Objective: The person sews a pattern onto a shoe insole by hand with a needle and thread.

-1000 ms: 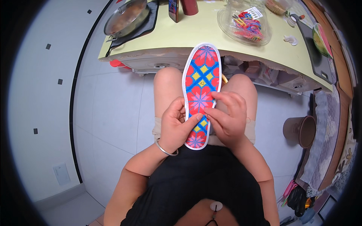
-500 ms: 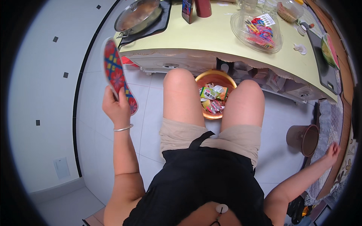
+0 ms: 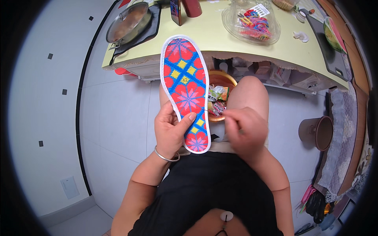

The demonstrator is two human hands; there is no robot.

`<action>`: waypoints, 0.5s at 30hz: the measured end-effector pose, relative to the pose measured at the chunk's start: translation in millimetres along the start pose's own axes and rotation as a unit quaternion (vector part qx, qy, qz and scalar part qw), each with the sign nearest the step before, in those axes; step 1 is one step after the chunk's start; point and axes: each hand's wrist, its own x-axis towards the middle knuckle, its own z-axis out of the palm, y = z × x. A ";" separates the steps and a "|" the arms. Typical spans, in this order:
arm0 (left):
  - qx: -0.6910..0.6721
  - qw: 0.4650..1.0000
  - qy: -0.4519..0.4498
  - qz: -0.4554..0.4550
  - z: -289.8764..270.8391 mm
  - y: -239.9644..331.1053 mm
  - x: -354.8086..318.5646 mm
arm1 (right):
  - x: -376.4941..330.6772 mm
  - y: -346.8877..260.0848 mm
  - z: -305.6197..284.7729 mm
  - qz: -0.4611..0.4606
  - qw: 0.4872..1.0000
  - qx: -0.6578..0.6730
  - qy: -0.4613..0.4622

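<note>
An embroidered insole is held upright over my lap, its face toward me, with red and pink flowers, blue crossing bands, yellow diamonds and a white edge. My left hand grips its lower left side, thumb on the front and fingers behind. Close to the insole's right edge, my right hand is closed in a pinch, partly blurred by motion. A thin dark line runs from the insole's edge to these fingertips; whether it is a needle or thread I cannot tell.
Ahead stands a pale yellow table with a lidded pan, a phone and a clear plastic box of coloured thread. A gold-rimmed basin of packets sits beyond my knees. A brown bin stands at the right.
My left hand has brought the insole rightward to the middle and turned its face toward me. My right hand has come in from far right to beside the insole. The view has shifted slightly.
</note>
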 end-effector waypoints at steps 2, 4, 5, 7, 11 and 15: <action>0.017 1.000 -0.008 0.002 3.7 0.9 -1.8 | 2.0 -3.3 9.0 -0.025 0.999 0.000 -0.032; 0.022 1.000 -0.014 0.007 4.5 -0.2 -2.6 | 2.8 -4.2 14.4 -0.045 0.998 -0.002 -0.035; 0.018 1.000 -0.017 0.011 4.3 -1.3 -2.8 | 3.3 -3.7 17.1 -0.059 0.998 -0.005 -0.029; 0.013 1.000 -0.019 0.017 3.9 -2.7 -3.4 | 3.7 -4.8 19.8 -0.062 0.998 -0.004 -0.031; 0.017 0.999 -0.018 0.026 3.1 -3.6 -3.7 | 4.2 -6.0 21.4 -0.060 0.997 -0.015 -0.036; 0.014 0.999 -0.018 0.026 3.6 -4.3 -3.2 | 5.2 -6.5 22.0 -0.061 0.997 -0.025 -0.036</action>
